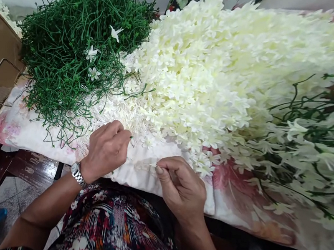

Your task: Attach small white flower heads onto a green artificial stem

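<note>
Head view, left hand: the left hand [106,149] is resting curled on the edge of the worktop, its grip closed together over small white plastic stamen pieces [115,110]; whether it is pinching 1 of them I cannot tell.
Head view, right hand: the right hand [180,186] is lying just beside the left, thumb and forefinger pressed together on a thin pale plastic stem piece [148,165], which is sitting between the 2 hands above the cloth.
Head view, wrist: a silver metal wristwatch [77,173] is sitting on the left wrist.
Head view, worktop: a floral printed cloth [232,194] is covering it.
Head view, piles: a heap of cream artificial flower petals [227,67] is lying behind the hands; a tangle of green plastic stems [78,43] is lying to its left.
</note>
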Demonstrator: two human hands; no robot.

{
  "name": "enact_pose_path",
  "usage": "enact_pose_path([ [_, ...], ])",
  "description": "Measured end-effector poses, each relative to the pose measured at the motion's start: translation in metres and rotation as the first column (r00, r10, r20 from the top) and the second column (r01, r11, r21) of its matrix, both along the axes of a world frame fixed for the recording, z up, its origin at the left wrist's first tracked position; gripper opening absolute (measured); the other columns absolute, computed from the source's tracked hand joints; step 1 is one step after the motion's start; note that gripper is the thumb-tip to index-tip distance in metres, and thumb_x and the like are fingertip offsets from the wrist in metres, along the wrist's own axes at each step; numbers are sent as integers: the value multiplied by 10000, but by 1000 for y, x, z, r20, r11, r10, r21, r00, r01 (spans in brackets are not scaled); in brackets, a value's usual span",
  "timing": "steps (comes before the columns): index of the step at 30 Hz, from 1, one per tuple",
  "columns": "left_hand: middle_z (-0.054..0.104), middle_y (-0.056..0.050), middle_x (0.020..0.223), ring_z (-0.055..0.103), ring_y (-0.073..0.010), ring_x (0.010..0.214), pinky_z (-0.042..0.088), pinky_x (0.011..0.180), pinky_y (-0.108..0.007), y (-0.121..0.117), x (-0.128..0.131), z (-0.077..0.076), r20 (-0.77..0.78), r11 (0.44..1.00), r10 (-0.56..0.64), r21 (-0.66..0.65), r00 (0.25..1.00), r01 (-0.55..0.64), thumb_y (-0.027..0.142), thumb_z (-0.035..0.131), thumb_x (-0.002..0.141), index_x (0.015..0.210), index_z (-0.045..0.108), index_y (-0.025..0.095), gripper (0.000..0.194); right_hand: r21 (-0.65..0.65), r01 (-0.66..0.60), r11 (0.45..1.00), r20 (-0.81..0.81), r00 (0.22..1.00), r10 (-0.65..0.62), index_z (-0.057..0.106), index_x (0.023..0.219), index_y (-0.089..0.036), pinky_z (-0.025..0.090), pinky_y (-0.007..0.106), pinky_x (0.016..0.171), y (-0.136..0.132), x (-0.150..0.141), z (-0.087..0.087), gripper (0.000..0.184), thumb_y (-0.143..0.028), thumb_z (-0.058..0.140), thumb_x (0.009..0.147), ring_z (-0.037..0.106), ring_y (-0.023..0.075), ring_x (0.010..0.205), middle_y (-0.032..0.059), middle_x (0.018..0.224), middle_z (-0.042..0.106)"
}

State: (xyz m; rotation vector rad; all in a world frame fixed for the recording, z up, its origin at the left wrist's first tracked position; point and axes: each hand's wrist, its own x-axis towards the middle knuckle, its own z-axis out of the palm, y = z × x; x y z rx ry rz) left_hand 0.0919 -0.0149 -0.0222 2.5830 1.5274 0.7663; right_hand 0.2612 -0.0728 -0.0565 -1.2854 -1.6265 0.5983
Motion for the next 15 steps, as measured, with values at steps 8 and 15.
enact_pose_path([
  [8,568,-28,697,521,-129,692,428,657,-280,-9,-10,6,497,982,56,-184,866,43,128,509,748,716,566,155,71,3,-9,1000,-26,1000,10,507,766,-174,391,223,558,-1,1,-2,102,-78,512,731,490,99,631,0,677,509],
  [15,508,22,550,445,-61,415,383,405,-188,-31,6,1,740,666,423,-645,523,374,243,514,760,732,513,160,88,4,-54,999,-129,990,54,514,765,-177,392,234,552,3,-5,16,100,-83,519,731,492,101,620,-3,662,508],
])
